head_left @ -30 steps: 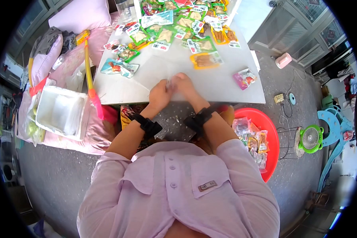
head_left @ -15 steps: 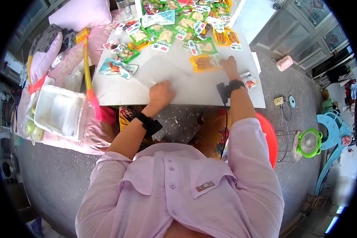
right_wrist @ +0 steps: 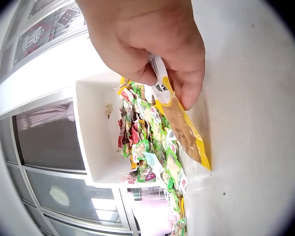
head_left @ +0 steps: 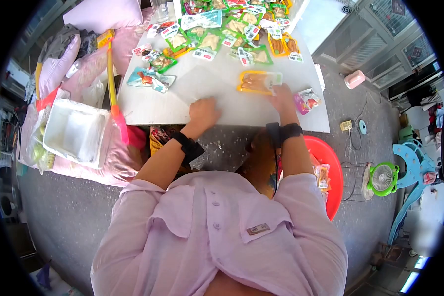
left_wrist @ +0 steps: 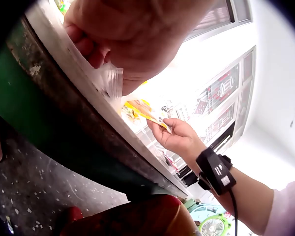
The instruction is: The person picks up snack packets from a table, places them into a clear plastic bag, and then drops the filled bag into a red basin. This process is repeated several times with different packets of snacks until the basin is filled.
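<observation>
My right hand (head_left: pixel 282 102) pinches one end of a yellow-edged snack packet (right_wrist: pixel 184 130) between thumb and fingers. Brown food shows through the packet's clear window, and its far end points away over the white table (head_left: pixel 222 106). Near the table's front edge, my left hand (head_left: pixel 203 114) rests with curled fingers. The left wrist view shows a clear plastic bag (left_wrist: pixel 111 81) gripped in those fingers, its pleated edge sticking out below them. To the right of my right hand lies a purple and white packet (head_left: pixel 307 101).
A white foam box (right_wrist: pixel 99 123) full of colourful snack packets stands at the back, with several more spilled before it. A blue-white packet (head_left: pixel 150 79) lies at the left. A red basin (head_left: pixel 334 172) with packets sits on the floor at right; an empty-looking foam box (head_left: pixel 74 130) lies left.
My right hand left my left hand, reached to the yellow-edged packet, and now holds it slightly nearer to me. My left hand has stayed near the table's front edge.
</observation>
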Motion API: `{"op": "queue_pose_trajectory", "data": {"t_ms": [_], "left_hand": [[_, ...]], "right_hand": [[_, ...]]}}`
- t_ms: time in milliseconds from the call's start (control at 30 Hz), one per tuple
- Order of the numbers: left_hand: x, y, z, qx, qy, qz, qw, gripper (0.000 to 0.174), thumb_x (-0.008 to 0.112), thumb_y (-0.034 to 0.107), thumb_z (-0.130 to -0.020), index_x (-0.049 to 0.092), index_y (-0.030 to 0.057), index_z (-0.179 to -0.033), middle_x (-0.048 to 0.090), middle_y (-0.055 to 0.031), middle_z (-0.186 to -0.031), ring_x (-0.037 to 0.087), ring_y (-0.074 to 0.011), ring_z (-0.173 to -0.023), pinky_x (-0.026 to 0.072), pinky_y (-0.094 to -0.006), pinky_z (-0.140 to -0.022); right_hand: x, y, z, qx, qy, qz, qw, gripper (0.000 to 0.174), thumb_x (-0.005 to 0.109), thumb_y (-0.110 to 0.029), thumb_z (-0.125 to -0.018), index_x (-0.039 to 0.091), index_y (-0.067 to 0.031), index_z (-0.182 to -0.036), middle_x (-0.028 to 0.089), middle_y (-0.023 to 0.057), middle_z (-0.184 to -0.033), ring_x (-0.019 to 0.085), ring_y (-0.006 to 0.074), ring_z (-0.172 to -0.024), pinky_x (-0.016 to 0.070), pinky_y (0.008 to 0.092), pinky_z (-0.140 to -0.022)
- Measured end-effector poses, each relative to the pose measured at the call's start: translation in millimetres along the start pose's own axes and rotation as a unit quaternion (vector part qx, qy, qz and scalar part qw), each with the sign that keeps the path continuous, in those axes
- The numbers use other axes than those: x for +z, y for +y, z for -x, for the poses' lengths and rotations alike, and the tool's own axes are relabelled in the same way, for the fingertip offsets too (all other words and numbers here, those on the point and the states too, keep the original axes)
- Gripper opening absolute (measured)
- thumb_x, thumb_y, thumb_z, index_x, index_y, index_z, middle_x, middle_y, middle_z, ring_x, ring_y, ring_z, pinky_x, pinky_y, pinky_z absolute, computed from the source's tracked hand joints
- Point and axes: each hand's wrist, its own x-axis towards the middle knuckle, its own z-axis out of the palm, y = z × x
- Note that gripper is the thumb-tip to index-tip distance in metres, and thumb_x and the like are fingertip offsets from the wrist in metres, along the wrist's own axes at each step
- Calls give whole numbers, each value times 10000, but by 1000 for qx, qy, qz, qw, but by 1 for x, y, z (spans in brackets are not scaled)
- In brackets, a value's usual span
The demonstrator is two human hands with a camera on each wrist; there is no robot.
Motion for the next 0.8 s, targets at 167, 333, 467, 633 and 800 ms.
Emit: {"op": "queue_pose_trajectory", "data": {"t_ms": [167,333,467,633,800], "left_hand": [[-1,5,0,-12,-29,10,999,278,496,290,-698,522,49,-832,584,-159,-752,558,-318,-719,420,-414,-650],[3,10,-2,-10,-35,19,999,276,478,281,-713,515,53,-863,588,-155,-749,564,-315,-723,427,-405,-644],[5,14,-3,-23,-51,39,998,261,467,272,-722,514,63,-872,591,-142,-741,572,-294,-716,432,-386,-633],[5,14,-3,-81,-57,122,987,233,460,245,-734,515,69,-877,588,-112,-707,582,-244,-668,437,-347,-608],[4,11,-6,-85,-54,160,982,231,463,230,-744,511,63,-896,582,-105,-692,581,-228,-600,436,-336,-595]], "right_hand": [[-7,-16,57,63,10,-191,979,230,436,-2,-720,425,-1,-949,500,160,-955,529,298,-850,475,427,-666],[-8,-10,90,-9,-49,-154,987,246,393,33,-744,398,-10,-986,489,158,-985,525,300,-871,475,438,-680],[-8,19,92,-183,-102,77,975,248,402,33,-748,390,-7,-993,496,160,-973,535,299,-854,483,442,-669],[5,31,89,-90,-126,-82,984,238,415,32,-748,390,0,-983,506,165,-955,544,296,-842,488,450,-662],[10,-1,97,84,-103,-214,968,205,422,29,-750,414,-5,-952,514,158,-940,544,292,-836,481,456,-639]]}}
